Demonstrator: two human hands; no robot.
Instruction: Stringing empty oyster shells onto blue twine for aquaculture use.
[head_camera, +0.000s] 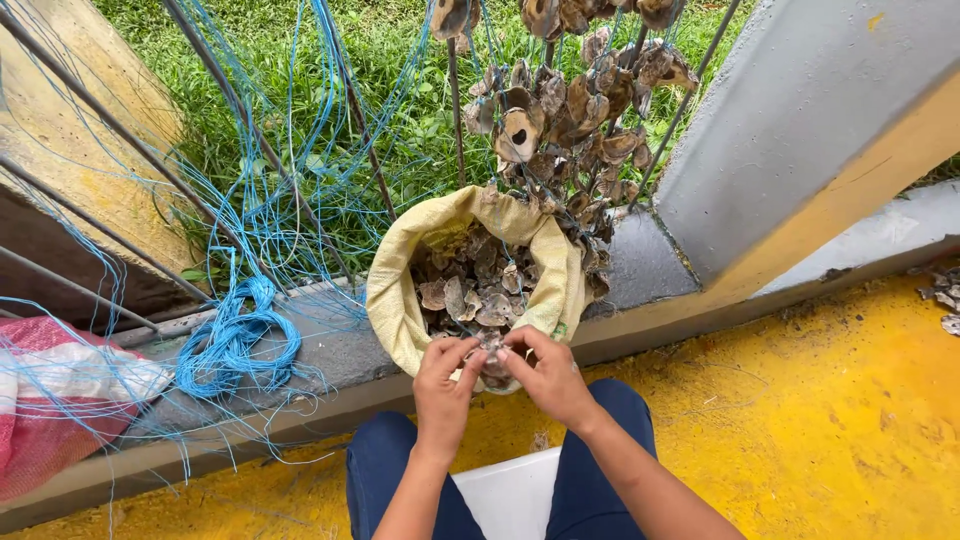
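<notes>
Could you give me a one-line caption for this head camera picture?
Both hands pinch an oyster shell over a yellow sack of shells, beside blue string.

Bare forearms, bare hands (500, 375), dark navy trousers (600, 470), apparently no rings or watch

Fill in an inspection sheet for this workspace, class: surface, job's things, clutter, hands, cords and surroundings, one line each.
Surface: yellow floor with a grey kerb.
Job's things: yellow sack of shells; shell held over its rim.
Clutter: loose shells on the floor at right; red and white sack at left.
Hands: left hand and right hand both pinch the shell.
Cords: blue cord bundle on the kerb, strands over metal bars.
Surroundings: grass; strung shells hanging above.
</notes>
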